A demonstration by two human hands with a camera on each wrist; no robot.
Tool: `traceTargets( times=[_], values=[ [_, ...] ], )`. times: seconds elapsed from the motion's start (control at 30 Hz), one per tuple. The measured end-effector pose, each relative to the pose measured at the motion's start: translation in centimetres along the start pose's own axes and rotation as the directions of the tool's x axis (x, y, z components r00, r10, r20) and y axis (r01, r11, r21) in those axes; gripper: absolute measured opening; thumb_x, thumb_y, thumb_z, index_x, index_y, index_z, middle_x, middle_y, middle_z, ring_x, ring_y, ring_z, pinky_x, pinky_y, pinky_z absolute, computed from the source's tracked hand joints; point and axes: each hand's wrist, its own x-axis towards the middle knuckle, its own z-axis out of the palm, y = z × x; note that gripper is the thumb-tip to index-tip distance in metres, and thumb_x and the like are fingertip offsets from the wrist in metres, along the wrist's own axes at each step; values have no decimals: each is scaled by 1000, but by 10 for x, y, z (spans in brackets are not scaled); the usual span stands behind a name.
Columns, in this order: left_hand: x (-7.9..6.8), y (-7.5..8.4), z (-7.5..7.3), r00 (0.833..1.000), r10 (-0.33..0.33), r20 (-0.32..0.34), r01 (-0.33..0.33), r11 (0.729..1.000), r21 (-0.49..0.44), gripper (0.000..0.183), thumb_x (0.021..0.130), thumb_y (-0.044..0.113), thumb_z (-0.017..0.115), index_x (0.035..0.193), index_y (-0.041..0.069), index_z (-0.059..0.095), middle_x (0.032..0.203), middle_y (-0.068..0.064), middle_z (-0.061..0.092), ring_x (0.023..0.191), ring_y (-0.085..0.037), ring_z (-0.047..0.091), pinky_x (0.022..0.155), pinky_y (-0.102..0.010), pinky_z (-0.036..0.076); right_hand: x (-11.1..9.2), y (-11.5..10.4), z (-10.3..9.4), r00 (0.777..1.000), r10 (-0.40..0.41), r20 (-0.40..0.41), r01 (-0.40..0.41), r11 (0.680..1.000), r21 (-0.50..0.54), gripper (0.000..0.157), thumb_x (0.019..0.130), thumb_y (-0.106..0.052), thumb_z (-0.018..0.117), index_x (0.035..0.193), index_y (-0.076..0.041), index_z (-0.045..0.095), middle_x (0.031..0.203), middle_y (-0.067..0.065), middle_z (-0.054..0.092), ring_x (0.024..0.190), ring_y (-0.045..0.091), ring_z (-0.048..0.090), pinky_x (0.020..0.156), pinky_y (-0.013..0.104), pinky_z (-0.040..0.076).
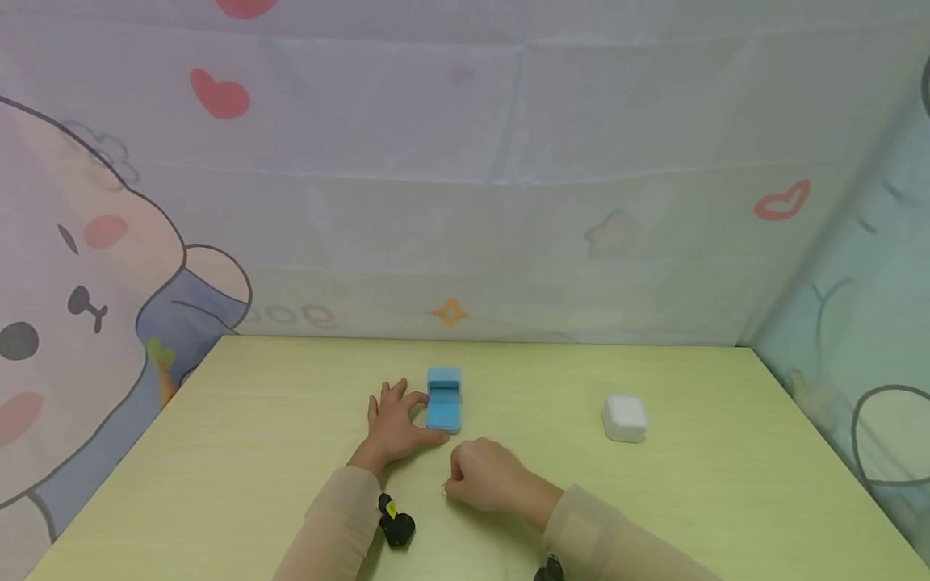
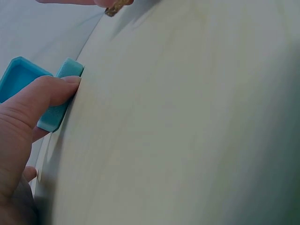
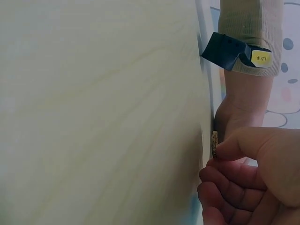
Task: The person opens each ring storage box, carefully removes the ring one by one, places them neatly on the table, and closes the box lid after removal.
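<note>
A small blue ring box [image 1: 444,413] stands on the table with its lid raised. My left hand [image 1: 395,424] holds it, the thumb [image 2: 51,91] on the near side of its base and a finger at its left side; the other fingers are spread. In the left wrist view the open lid [image 2: 21,77] shows behind the base. My right hand [image 1: 490,476] is just nearer to me and to the right, its fingers curled. Between thumb and forefinger it pinches a thin gold-coloured ring [image 3: 214,144] with a patterned band, seen edge-on in the right wrist view.
A white rounded box [image 1: 625,418] sits on the right part of the pale wooden table [image 1: 291,379]. Behind the table hangs a printed cloth [image 1: 465,161]. A black wrist device [image 1: 397,528] hangs by the left sleeve.
</note>
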Motion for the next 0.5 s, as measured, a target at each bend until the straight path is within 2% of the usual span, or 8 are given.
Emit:
traceTargets(
  times=[0.33,0.5],
  values=[
    [-1,1,-1,1000,5,-7,-5,1000,-5,62,69,42,79,119,11,60,152,-25,24,142,-50,2,111,-65,-2,1,-1,2,1000,4,4,-3,998,-59,23,82,-22,67,62,-16,57,54,-11,49,48,4,42,44,21,37],
    [0,1,-1,1000,6,-2,-6,1000,-3,63,69,43,79,120,12,59,152,-25,24,143,-49,2,112,-64,-2,0,-3,2,1000,2,0,-2,997,-76,24,80,-18,65,59,-16,53,50,-11,44,45,4,37,41,21,31]
  ],
)
